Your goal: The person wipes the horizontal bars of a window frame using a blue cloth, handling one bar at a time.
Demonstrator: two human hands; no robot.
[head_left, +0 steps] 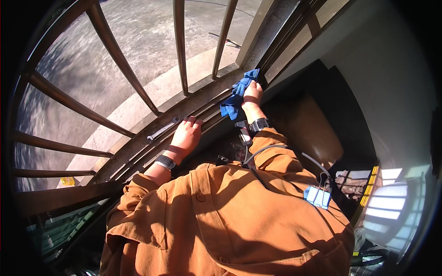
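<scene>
My right hand (252,92) presses a crumpled blue cloth (237,94) against the dark metal window track (202,103) near the corner of the frame. My left hand (186,134) rests flat on the same track further left, fingers spread, holding nothing. Just left of its fingertips a silver wrench (163,129) lies on the sill. Both wrists carry dark bands, and orange sleeves cover my forearms.
Brown metal window bars (179,43) rise beyond the sill, with a concrete yard far below. A dark open window frame (299,32) stands at the right. A pale blue binder clip (318,196) hangs on a cable at my chest.
</scene>
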